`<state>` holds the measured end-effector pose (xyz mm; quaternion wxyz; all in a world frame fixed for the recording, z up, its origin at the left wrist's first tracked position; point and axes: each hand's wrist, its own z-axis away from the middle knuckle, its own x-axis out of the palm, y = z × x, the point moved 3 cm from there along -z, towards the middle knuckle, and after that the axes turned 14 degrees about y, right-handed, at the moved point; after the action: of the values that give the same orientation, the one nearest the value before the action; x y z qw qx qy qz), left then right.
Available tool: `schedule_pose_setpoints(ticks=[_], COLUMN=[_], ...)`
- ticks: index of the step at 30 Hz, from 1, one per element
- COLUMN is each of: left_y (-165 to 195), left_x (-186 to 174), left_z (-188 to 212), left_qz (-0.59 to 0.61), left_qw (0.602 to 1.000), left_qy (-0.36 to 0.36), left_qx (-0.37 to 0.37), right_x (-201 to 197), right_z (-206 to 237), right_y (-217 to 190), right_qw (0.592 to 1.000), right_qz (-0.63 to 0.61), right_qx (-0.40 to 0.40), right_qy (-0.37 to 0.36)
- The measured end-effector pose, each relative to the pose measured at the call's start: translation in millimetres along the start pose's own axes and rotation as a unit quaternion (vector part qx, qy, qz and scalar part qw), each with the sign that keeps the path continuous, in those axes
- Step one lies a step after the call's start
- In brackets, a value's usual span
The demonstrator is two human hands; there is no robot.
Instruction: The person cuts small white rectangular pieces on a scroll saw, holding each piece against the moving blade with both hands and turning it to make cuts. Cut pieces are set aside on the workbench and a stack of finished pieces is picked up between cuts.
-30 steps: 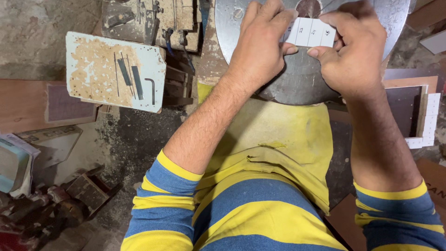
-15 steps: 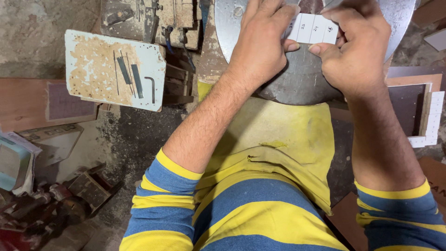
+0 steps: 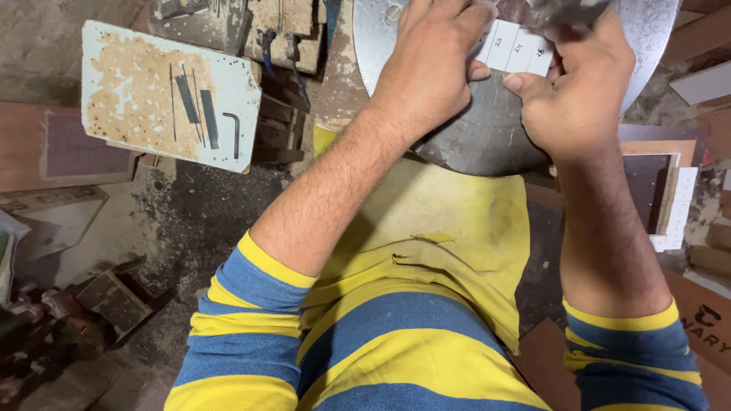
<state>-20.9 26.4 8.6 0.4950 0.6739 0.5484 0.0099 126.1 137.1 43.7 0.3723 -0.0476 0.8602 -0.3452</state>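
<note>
Two hands [image 3: 434,72] [image 3: 575,91] apparently pinching white strip [image 3: 518,49]

1 head-worn camera looks steeply down, close over the workbench [image 3: 190,221].

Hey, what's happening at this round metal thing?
A person in a yellow and blue striped shirt holds a small white rectangular strip with both hands over a round grey metal disc. The left hand pinches one end of the strip, the right hand the other. To the left, a worn white board carries thin metal blades and a black hex key.
</note>
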Motion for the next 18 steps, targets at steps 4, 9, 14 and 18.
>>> schedule_pose_setpoints(ticks=[4, 9, 14, 18], left_y=[-0.1, -0.1, -0.5, -2.4], left_x=[-0.1, 1.0, 0.5, 2.4], left_z=[-0.1, -1.3, -1.9, -2.1], left_qz=[0.002, -0.005, -0.008, -0.006], left_qw=[1.000, 1.000, 1.000, 1.000], left_qy=[-0.004, -0.012, 0.001, -0.007], left_qx=[-0.005, -0.011, -0.001, -0.015], right_x=[-1.4, 0.5, 1.9, 0.9], right_z=[2.8, 2.6, 0.5, -1.6], right_y=[3.3, 8.5, 9.6, 7.2], right_qw=[1.000, 1.000, 1.000, 1.000], right_qz=[0.009, 0.015, 0.002, 0.004], right_qx=[-0.011, -0.009, 0.003, -0.002], right_qy=[0.000, 0.007, 0.005, 0.003])
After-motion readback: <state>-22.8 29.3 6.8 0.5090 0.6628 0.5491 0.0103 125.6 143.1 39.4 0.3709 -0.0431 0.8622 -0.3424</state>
